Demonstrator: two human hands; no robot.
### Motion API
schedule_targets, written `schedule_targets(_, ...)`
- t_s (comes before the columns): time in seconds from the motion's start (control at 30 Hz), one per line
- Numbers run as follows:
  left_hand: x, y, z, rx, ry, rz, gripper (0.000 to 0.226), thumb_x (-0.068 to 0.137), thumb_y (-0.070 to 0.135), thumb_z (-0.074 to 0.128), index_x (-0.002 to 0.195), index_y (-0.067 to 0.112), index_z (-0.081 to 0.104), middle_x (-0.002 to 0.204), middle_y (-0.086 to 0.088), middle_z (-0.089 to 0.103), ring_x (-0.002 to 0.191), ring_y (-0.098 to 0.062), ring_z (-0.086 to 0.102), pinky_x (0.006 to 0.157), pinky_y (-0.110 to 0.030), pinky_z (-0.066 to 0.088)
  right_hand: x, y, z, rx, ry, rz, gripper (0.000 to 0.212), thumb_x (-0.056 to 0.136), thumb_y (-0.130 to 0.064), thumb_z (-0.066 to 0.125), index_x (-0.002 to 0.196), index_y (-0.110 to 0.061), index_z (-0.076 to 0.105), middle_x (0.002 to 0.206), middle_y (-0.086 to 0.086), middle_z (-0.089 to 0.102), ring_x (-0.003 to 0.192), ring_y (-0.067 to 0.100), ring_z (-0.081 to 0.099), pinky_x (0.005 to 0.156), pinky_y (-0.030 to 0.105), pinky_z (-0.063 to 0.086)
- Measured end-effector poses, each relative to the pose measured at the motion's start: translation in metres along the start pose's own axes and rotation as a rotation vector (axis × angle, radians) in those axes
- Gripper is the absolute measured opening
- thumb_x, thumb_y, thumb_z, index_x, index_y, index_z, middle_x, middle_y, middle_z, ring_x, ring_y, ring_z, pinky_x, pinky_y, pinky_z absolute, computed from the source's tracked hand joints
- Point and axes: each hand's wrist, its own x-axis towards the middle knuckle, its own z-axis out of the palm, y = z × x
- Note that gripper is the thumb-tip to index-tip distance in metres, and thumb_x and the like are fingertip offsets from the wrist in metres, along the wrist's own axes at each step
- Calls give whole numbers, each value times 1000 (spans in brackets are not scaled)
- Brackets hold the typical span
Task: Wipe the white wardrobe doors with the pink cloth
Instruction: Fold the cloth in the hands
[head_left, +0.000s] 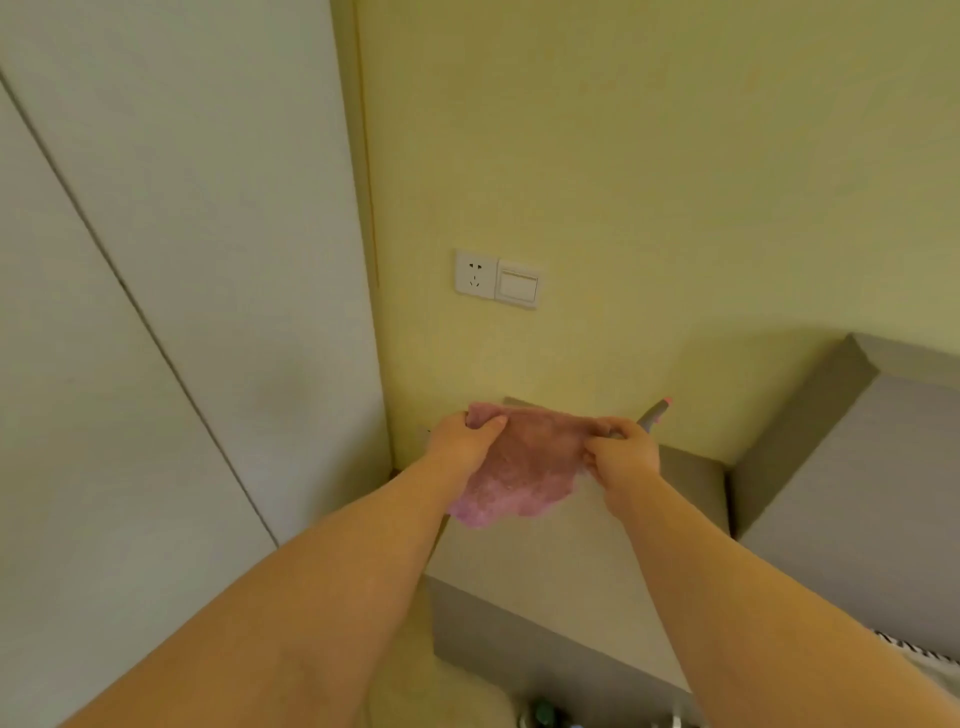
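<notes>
A fuzzy pink cloth (524, 467) hangs stretched between both hands above a bedside cabinet. My left hand (465, 439) grips its left top corner with curled fingers. My right hand (621, 449) pinches its right top edge. The white wardrobe doors (156, 286) fill the left side of the view, with a dark seam running diagonally between two panels. Both hands are to the right of the doors and apart from them.
A pale yellow wall (649, 156) carries a white socket and switch plate (496, 278). Below the cloth stands a grey-beige bedside cabinet (561, 561). A grey bed headboard (841, 441) is at right. A grey spray bottle nozzle with a pink tip (655, 413) shows behind my right hand.
</notes>
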Motion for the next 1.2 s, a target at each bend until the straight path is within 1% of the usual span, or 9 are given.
schedule_targets(0.1,20,-11,17,-5,58,-77,42,92,38,58,123,10,56,118,-11,60,110,-30,56,93,-34,45,31,11,0,-148,-30,10,24,83,5,49,101,-6,60,71,8,52,69,25,51,55,29,45)
schedule_targets(0.23,43,-48,35,-36,73,-205,26,96,31,51,111,11,59,118,-11,60,110,-31,55,97,-39,45,58,35,9,-337,-96,67,19,90,-8,48,105,-7,59,95,15,56,88,30,50,81,37,45)
schedule_targets(0.43,82,-109,68,-95,-12,-369,31,102,23,38,124,10,55,127,-13,53,113,-28,51,101,-37,41,87,92,29,-406,-87,190,28,96,-8,34,118,-7,51,119,23,53,94,32,49,86,36,44)
schedule_targets(0.6,109,-171,82,116,64,-417,34,102,24,37,129,10,52,132,-12,51,122,-30,46,104,-34,36,108,158,57,-520,-136,250,29,100,-15,33,124,-9,48,123,22,53,112,37,51,83,30,39)
schedule_targets(0.73,122,-203,82,234,168,-402,31,100,23,41,123,6,52,125,-14,56,118,-31,50,93,-31,37,118,195,77,-541,-199,249,33,97,-17,43,130,-14,42,121,19,57,110,34,54,80,30,40)
schedule_targets(0.9,129,-231,82,434,296,-308,10,97,34,41,96,25,45,97,0,55,92,-23,56,78,-34,44,124,217,90,-522,-223,180,41,94,-16,46,135,-18,40,123,13,57,111,32,53,82,30,40)
schedule_targets(1.0,129,-226,84,548,286,-305,15,100,33,38,104,20,45,108,-5,50,100,-27,53,73,-37,42,128,221,95,-533,-214,148,41,96,-17,44,136,-22,39,128,10,55,115,31,51,90,34,41)
schedule_targets(1.1,131,-222,83,619,302,-341,23,100,32,39,116,16,44,122,-10,44,114,-30,42,80,-36,38,133,224,100,-574,-221,101,39,95,-20,44,134,-25,41,131,7,52,116,29,50,94,40,44)
schedule_targets(1.2,132,-224,79,669,331,-347,35,97,34,47,126,16,39,131,-12,39,122,-32,38,92,-39,38,132,220,101,-849,-260,35,46,93,-27,49,137,-26,36,136,8,40,122,30,39,97,39,36)
